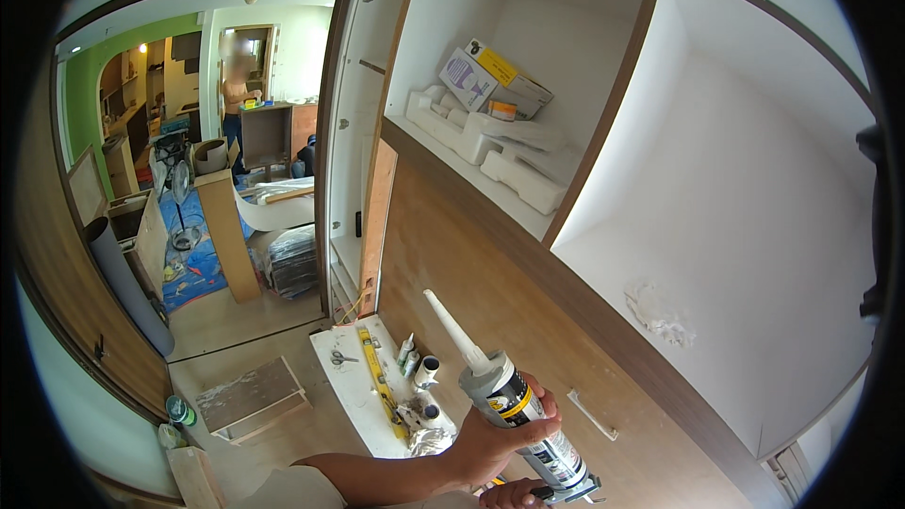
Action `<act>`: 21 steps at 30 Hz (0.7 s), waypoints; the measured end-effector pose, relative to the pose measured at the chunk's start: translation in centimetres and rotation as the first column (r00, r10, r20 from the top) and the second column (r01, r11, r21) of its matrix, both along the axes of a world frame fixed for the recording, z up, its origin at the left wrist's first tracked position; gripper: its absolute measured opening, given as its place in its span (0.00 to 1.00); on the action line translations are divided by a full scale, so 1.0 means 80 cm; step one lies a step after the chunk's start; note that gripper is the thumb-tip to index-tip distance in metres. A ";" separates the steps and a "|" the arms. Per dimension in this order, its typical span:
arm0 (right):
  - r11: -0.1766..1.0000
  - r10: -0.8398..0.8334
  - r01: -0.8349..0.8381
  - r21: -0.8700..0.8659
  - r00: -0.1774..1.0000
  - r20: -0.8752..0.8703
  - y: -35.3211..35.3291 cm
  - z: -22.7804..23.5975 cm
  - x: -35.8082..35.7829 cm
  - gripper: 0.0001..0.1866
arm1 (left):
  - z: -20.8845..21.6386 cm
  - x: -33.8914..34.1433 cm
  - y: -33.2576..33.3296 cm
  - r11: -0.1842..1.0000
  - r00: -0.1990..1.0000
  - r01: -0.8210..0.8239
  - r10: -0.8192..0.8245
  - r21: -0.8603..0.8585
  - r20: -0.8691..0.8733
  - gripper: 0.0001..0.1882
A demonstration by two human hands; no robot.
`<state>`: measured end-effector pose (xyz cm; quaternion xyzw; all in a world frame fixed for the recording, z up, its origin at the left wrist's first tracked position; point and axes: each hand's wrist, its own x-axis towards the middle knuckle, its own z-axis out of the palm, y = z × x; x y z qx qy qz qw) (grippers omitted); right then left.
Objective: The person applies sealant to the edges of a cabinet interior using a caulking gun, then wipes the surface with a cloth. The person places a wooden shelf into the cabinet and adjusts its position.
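A caulking gun (578, 487) loaded with a black, white and yellow sealant cartridge (510, 399) is in front of me. Its long white nozzle (454, 328) points up and to the left. Wrapped around the cartridge is my left hand (492, 443), its forearm coming from the lower left. Below it, my right hand (510, 494) is closed at the gun's grey rear end, partly cut off by the lower edge. Behind the gun stretches a brown wood panel (443, 236), with a small white strip (593, 415) on it to the right of the cartridge.
Past the left hand, a white board (344, 377) carries a yellow spirit level (379, 382), scissors (342, 358) and several tubes. Above, an open cabinet (603, 113) holds boxes (490, 75) and white foam (452, 123). Through a doorway, another person (236, 99) stands among furniture.
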<state>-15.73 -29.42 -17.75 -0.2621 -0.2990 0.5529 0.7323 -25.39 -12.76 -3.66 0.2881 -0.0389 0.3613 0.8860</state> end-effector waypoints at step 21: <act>0.992 0.125 -0.122 0.027 0.979 -0.161 0.008 0.018 -0.001 0.20 | -0.018 0.009 0.010 0.976 0.991 -0.107 0.089 0.190 0.101 0.23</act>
